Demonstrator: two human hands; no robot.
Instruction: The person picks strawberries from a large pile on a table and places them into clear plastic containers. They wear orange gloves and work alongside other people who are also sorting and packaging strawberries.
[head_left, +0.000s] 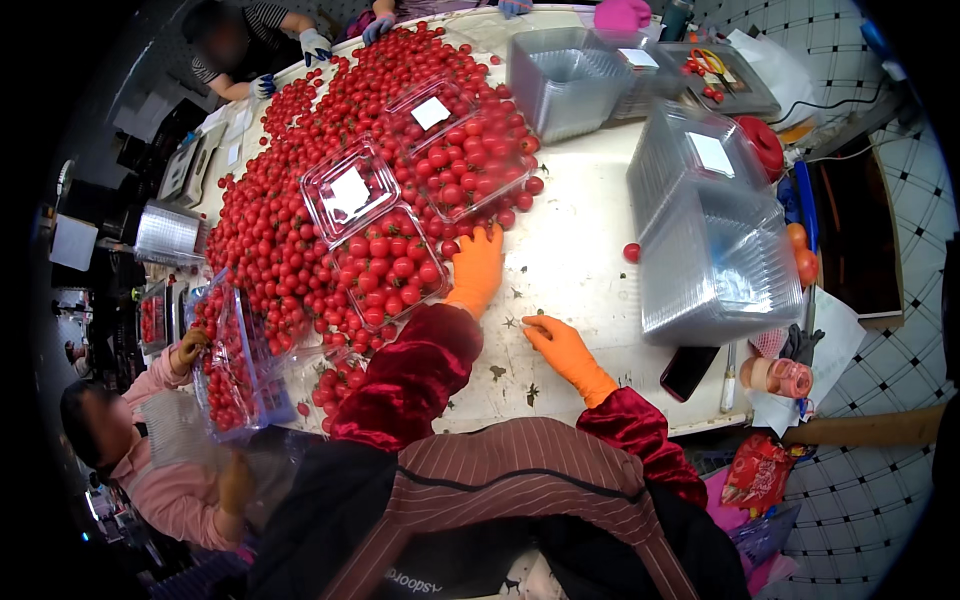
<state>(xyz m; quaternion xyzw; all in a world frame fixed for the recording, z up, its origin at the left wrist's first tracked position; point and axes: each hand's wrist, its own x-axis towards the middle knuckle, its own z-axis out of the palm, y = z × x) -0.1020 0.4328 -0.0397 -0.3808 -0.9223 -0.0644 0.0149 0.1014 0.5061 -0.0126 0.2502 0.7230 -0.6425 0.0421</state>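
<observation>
My left hand, in an orange rubber glove, reaches to the right edge of a large heap of cherry tomatoes. Its fingertips are at the tomatoes there, and whether they grip one is hidden. Beside it, an open clear plastic clamshell box filled with tomatoes lies on the heap. Behind that is a second filled clamshell box; both lids bear a white label. My right hand, gloved alike, is low over the white tabletop with fingers drawn together and nothing visible in them. Loose green calyxes lie near it.
Stacks of clear clamshell boxes stand to the right, with more boxes behind. One stray tomato, a phone and a jar are nearby. At left a co-worker's gloved hand touches a bag of tomatoes. Other gloved people work across the table.
</observation>
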